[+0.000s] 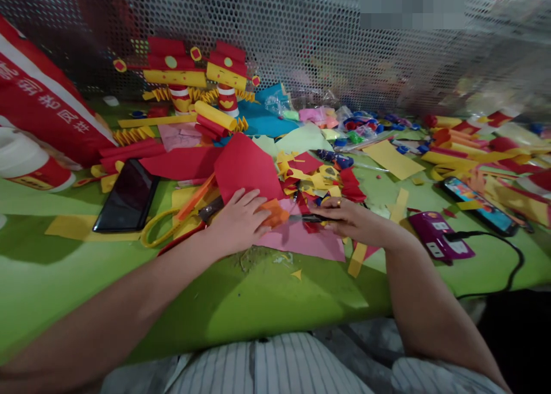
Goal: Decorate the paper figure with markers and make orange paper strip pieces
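My left hand (239,222) lies with its fingers spread, its fingertips beside and on a small orange paper piece (275,213). Under them is a pink paper sheet (301,240). Just to the right, my right hand (359,222) has its fingers closed on a slim dark tool (310,217), which points left toward the orange piece; its exact kind is hard to tell. A ring shows on a right finger. Behind my left hand stands a large red paper (246,167). Yellow-handled scissors (161,227) lie left of my left hand.
A black phone (127,198) and a white cup (30,159) are at left. Yellow and red scraps (318,179) pile behind my hands. Two paper figures (176,70) stand at the back. A purple power socket (439,236) with a cable and a lit phone (480,205) lie right.
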Motion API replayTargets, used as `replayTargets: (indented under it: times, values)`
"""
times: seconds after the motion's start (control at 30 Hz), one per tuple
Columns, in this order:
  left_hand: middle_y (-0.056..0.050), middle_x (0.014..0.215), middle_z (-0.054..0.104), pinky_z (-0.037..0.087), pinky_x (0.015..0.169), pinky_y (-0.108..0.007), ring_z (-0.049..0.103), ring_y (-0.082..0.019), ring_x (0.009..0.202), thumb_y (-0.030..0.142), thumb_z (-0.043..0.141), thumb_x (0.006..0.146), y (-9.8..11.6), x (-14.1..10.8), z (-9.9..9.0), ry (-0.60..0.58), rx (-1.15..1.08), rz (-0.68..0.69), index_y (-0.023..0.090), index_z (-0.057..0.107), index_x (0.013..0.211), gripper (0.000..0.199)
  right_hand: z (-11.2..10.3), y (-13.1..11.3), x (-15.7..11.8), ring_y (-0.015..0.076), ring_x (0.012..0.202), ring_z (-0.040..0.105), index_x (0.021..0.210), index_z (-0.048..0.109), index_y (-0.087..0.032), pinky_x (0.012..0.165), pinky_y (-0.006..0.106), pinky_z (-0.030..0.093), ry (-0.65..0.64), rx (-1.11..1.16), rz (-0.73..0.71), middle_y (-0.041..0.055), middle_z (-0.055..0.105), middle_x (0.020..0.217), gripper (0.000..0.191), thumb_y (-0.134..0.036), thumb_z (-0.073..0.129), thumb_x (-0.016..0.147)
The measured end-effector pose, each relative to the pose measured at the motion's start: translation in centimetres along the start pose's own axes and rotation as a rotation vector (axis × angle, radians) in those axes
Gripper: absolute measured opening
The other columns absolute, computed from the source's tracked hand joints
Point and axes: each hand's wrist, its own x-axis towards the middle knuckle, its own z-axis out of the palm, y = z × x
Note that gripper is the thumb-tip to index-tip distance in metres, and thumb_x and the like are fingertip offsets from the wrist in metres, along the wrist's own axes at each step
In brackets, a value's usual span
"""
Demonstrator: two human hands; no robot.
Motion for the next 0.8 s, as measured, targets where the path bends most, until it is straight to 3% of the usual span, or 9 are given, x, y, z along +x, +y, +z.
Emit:
replayTargets:
  times: [0.13,0.27,0.4,0.53,0.63,0.8]
  values:
    - [-0.011,0.093,0.066,0.046,0.074,-0.037,0.059,-0.025,0.09,0.032,0.046,0.087,0.3,-0.4,-1.4,-0.056,0.019,0.013,0.014,0.065,0.095,0.028,-0.1,-0.1,0.3,0.0227,0.093,0.059,0.125,0.056,-0.023,0.077,0.036,0.051,0.113,0.029,0.049,0.0129,0.058,0.109,0.041,-0.029,0.04,0.088]
    - [-0.008,0.092,0.066,0.046,0.061,-0.032,0.063,-0.024,0.082,0.033,0.049,0.086,0.6,-0.6,-2.2,-0.238,-0.033,-0.101,0.015,0.06,0.103,0.028,0.4,-0.1,0.6,0.0244,0.097,0.059,0.123,0.058,-0.023,0.078,0.037,0.051,0.21,0.046,0.071,0.0125,0.059,0.112,0.04,-0.029,0.041,0.087]
    - [-0.004,0.083,0.067,0.044,0.056,-0.03,0.064,-0.021,0.072,0.037,0.049,0.086,0.9,-0.4,-2.3,-0.332,-0.107,-0.209,0.017,0.06,0.089,0.023,1.1,-0.2,0.9,0.0272,0.1,0.059,0.12,0.059,-0.024,0.078,0.039,0.052,0.28,0.044,0.097,0.0117,0.06,0.116,0.039,-0.03,0.045,0.085]
    - [-0.003,0.081,0.066,0.044,0.058,-0.03,0.063,-0.02,0.076,0.018,0.048,0.086,1.4,-0.9,-1.7,-0.223,-0.064,0.007,0.017,0.06,0.086,0.012,1.5,-0.6,1.3,0.0282,0.105,0.058,0.12,0.058,-0.023,0.084,0.043,0.049,0.344,0.023,0.09,0.0113,0.061,0.119,0.038,-0.028,0.044,0.085]
    - [-0.003,0.077,0.063,0.043,0.058,-0.03,0.06,-0.019,0.072,0.01,0.047,0.085,1.9,-1.5,-1.5,-0.087,0.041,0.186,0.018,0.06,0.09,0.016,1.6,-1.0,1.4,0.0272,0.105,0.058,0.123,0.056,-0.02,0.086,0.043,0.048,0.381,0.003,0.092,0.0118,0.063,0.116,0.04,-0.027,0.044,0.086]
    - [-0.005,0.077,0.061,0.042,0.056,-0.03,0.058,-0.019,0.072,0.008,0.047,0.084,2.2,-1.9,-1.5,0.018,0.162,0.234,0.016,0.061,0.093,0.018,1.5,-1.6,1.2,0.0272,0.105,0.057,0.127,0.053,-0.023,0.085,0.043,0.049,0.394,-0.009,0.094,0.0113,0.063,0.113,0.041,-0.03,0.045,0.087]
